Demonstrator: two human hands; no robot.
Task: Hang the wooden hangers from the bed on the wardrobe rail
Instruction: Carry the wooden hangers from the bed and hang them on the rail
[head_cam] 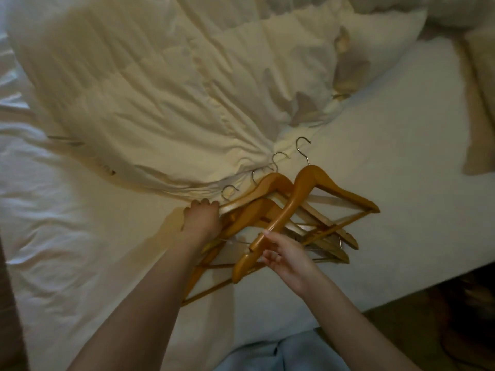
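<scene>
Several wooden hangers (270, 207) with silver hooks lie in a fanned, overlapping pile on the white bed sheet (375, 162). My left hand (202, 219) rests on the left shoulders of the pile, fingers curled over the wood. My right hand (284, 257) grips the near arm of the top hanger (300, 194), whose hook (302, 148) points away from me. The wardrobe rail is out of view.
A rumpled cream duvet (160, 89) covers the far and left part of the bed, its edge touching the hanger hooks. A pillow (479, 103) lies at the right. The bed's edge and dark floor (442, 303) are at lower right.
</scene>
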